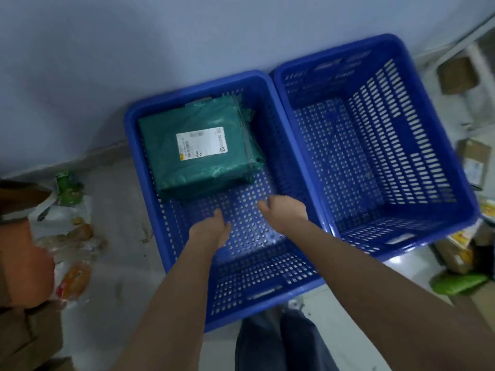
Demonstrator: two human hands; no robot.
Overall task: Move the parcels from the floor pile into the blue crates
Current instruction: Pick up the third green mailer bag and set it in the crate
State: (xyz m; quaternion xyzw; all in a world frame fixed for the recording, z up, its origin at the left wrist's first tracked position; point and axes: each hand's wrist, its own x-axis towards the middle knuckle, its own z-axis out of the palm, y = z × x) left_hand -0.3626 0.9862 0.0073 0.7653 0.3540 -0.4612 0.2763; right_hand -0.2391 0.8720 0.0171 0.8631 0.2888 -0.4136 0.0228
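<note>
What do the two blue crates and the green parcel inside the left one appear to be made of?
The left crate and the right crate look like moulded rigid plastic, slightly glossy: perforated floors, slotted walls, rounded rims with highlights. The green parcel seems wrapped in thin plastic film, probably a poly mailer: it wrinkles and shines at the folded edges. Its white label looks like matte paper, though the print is blurred.

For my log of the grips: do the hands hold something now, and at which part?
Nothing is held. The left hand and right hand are open above the left crate floor, apart from the green parcel.

parcel label (201,143) text blurred, boxes (473,164) cut off at right edge
</note>
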